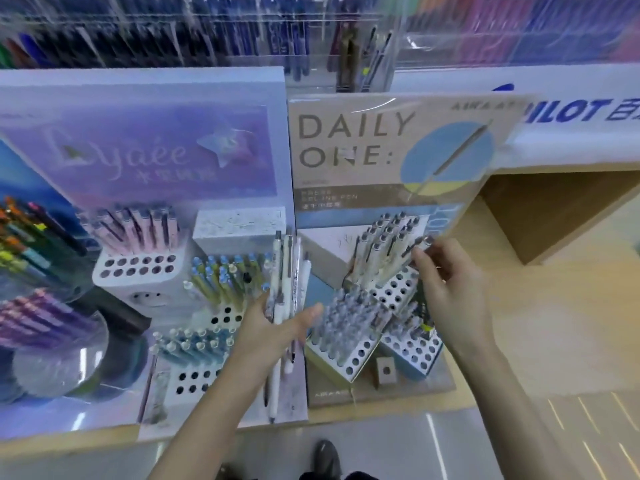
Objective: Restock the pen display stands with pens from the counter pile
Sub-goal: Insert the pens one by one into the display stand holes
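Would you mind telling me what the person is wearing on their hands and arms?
Nothing shows: the left hand and right hand are ungloved, the left forearm and right forearm bare to the frame's edge, with no sleeve, watch or bracelet visible. Rings: too blurred to tell.

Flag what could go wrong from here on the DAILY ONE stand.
1. The left hand holds the pen bundle with its thumb spread. The pens fan apart, so one may slip out.
2. The right hand pinches a pen near its top, close beside the packed pens in the upper rack. It could knock neighbours or miss a hole.
3. The view is blurred, so hole alignment cannot be judged.
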### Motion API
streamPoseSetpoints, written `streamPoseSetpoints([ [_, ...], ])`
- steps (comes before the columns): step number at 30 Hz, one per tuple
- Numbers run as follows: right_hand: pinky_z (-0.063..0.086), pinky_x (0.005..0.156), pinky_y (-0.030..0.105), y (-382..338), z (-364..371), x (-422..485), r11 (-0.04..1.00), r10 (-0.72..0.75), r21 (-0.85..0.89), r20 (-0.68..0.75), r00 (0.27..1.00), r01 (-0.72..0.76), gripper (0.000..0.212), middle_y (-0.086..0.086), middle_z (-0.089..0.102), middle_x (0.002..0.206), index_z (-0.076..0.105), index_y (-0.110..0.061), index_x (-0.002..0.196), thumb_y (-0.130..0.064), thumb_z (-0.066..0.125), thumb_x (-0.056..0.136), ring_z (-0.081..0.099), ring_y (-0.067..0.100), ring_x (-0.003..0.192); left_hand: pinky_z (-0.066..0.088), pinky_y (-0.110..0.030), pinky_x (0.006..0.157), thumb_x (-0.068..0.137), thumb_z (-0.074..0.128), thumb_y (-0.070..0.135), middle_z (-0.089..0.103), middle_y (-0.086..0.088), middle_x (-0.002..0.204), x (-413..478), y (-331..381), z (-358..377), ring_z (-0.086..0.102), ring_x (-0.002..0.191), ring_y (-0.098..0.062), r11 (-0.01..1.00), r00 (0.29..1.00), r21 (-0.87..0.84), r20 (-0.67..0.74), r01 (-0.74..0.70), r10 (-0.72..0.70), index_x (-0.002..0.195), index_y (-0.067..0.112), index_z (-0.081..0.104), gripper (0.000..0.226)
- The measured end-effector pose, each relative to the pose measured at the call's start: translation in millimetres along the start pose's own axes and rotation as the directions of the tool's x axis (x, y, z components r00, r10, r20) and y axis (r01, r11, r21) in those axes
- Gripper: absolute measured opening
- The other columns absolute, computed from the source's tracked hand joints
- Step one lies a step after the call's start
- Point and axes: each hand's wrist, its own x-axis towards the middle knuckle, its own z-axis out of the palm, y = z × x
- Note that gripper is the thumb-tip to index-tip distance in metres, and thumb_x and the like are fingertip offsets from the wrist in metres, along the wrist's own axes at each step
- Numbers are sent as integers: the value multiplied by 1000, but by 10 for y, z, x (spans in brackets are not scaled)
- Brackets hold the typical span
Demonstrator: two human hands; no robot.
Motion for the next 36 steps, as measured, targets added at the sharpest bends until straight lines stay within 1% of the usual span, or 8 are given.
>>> streamPoseSetpoints([
  [4,40,59,17,79,46,53,1000,-10,-21,-23,1000,9,6,-1,60,74,57,-14,94,-19,55,96,55,12,68,47,-40,78,40,79,53,65,0,69,2,-4,7,60,72,-25,998,999,-65,-21,24,-25,107,5,64,83],
  [8,47,66,35,113,35,120,999,16,-42,5,1000,-16,12,7,64,78,59,-6,99,-17,55,96,61,23,74,47,-47,91,39,82,54,67,-11,83,-7,-26,3,63,91,-40,995,999,-98,-38,33,-37,113,3,61,93],
  [12,43,63,17,79,21,110,994,-54,-85,80,995,61,14,6,63,80,62,-3,99,-15,57,94,59,19,72,42,-57,101,46,91,52,64,-30,103,-18,-11,22,58,105,-46,993,998,-112,-28,49,-52,120,0,57,96],
  [16,41,64,16,43,52,19,978,-154,-122,126,980,169,17,8,64,85,63,4,103,-7,60,91,58,18,70,47,-40,77,48,83,42,65,4,62,-5,-46,14,61,62,-14,987,998,-152,-22,58,-62,102,10,64,65],
  [20,36,58,10,95,64,2,984,-100,-136,108,989,114,12,0,57,74,63,2,96,-9,59,92,50,11,62,44,-33,67,68,80,24,63,5,58,-8,-97,8,60,54,-9,982,997,-176,-24,63,-69,95,12,65,33],
  [23,34,54,17,140,116,34,988,-32,-147,119,992,49,16,3,58,67,61,0,87,-15,60,92,51,16,58,45,-30,60,56,80,34,61,2,57,-58,-86,18,57,51,-11,983,999,-175,-1,47,-48,91,11,64,45],
  [28,44,69,3,121,247,28,984,178,13,61,982,-179,12,-15,61,77,65,-11,95,-20,69,86,58,-7,73,46,-27,59,47,79,49,59,2,53,-121,-74,52,53,47,-11,984,1000,-179,0,20,-20,82,15,62,52],
  [36,46,69,25,85,333,-1,984,84,-153,-20,996,-86,15,8,67,81,68,-4,93,-18,65,89,61,19,73,47,-19,50,47,80,50,59,1,54,-192,-58,55,54,49,-10,987,999,-162,31,-11,17,78,21,65,45],
])
